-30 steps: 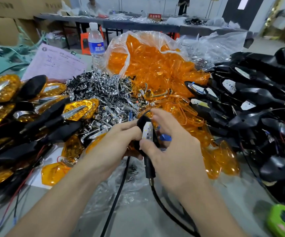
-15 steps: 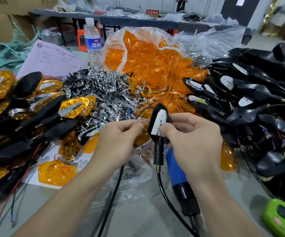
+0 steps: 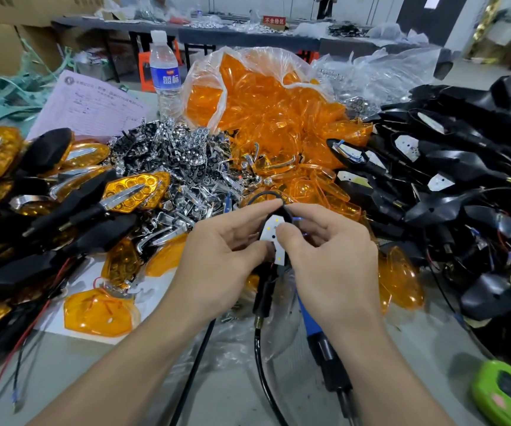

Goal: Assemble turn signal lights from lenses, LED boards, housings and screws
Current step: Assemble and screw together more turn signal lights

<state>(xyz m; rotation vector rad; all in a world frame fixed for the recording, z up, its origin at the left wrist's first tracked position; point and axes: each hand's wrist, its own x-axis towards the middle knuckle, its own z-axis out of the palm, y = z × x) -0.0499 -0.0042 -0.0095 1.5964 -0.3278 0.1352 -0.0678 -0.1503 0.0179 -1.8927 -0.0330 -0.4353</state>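
Both hands hold one black housing (image 3: 265, 290) upright at the centre, its stem and black cable hanging down. A white LED board (image 3: 272, 233) with small yellow LEDs lies in the housing's face. My left hand (image 3: 222, 256) grips the housing from the left, index finger on its top. My right hand (image 3: 327, 259) pinches the board's right edge, thumb on its face. Loose orange lenses (image 3: 266, 118) fill a clear bag behind. Chrome inserts (image 3: 174, 161) are heaped at centre-left. Black housings with boards (image 3: 450, 186) are stacked at the right.
Finished orange-and-black lights (image 3: 73, 192) pile up on the left. A blue-handled electric screwdriver (image 3: 324, 342) lies under my right forearm. A green device (image 3: 509, 395) sits at the bottom right. A water bottle (image 3: 164, 75) and a paper form (image 3: 91, 109) stand behind the parts.
The housing has turned from edge-on to face me, showing the white board. My right thumb has moved onto the board. The blue screwdriver, hidden a second ago, now lies on the table.
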